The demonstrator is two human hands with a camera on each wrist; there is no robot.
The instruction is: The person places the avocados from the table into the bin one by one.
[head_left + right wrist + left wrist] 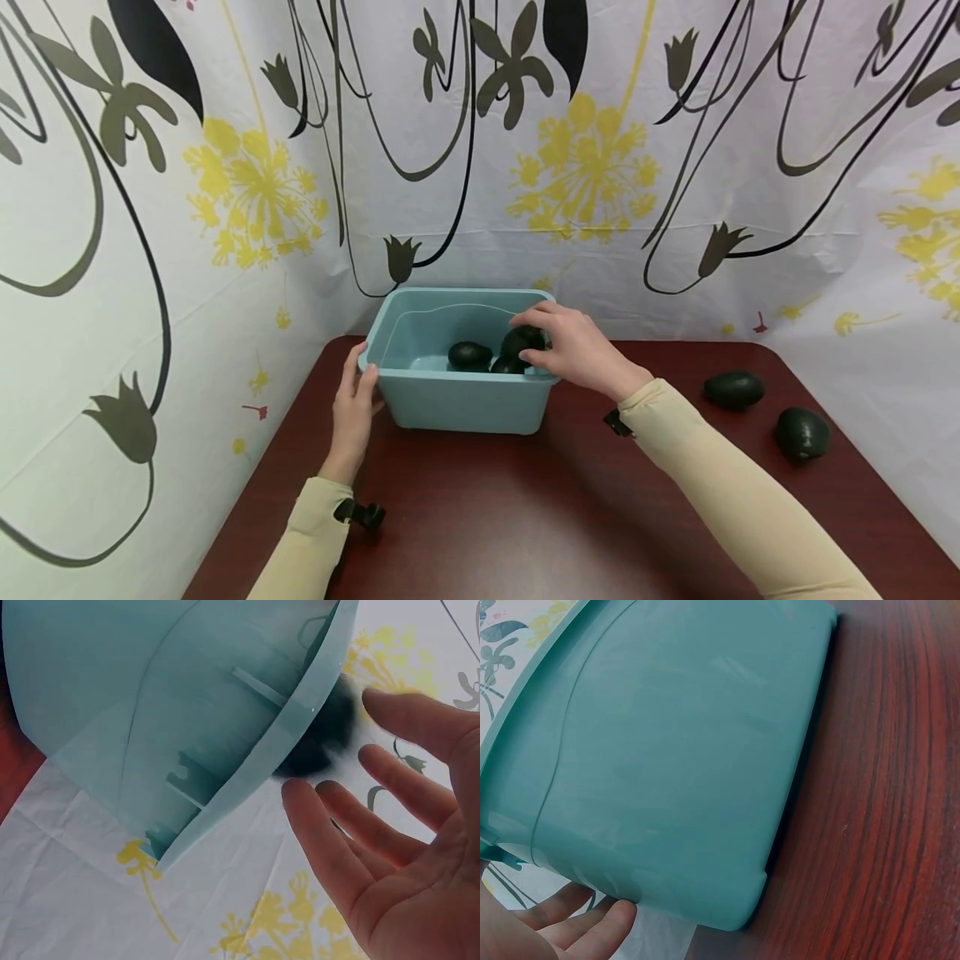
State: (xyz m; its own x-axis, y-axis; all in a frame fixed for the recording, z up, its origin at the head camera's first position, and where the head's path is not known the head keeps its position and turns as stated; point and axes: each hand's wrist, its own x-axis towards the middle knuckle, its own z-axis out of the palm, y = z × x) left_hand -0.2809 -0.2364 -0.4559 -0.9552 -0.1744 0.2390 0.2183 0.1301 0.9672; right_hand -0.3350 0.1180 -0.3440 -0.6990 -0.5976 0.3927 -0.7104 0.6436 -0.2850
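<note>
A light blue plastic bin (465, 402) stands at the far side of the table. My left hand (352, 417) holds its near left corner at the rim; in the left wrist view, fingers (604, 930) lie against the outer wall. Over the right end of the bin, my right hand (573, 346) has its fingers spread. A dark green avocado (522, 340) is just beyond those fingertips, blurred and apart from them in the right wrist view. Below it another avocado (510, 366) shows partly above the front rim, and an avocado (470, 356) lies to its left inside the bin.
On the right side of the dark red wooden table (480, 508) lie an avocado (733, 390) and, nearer, another avocado (802, 434). A white cloth (450, 208) with flower prints hangs behind and along both sides of the table.
</note>
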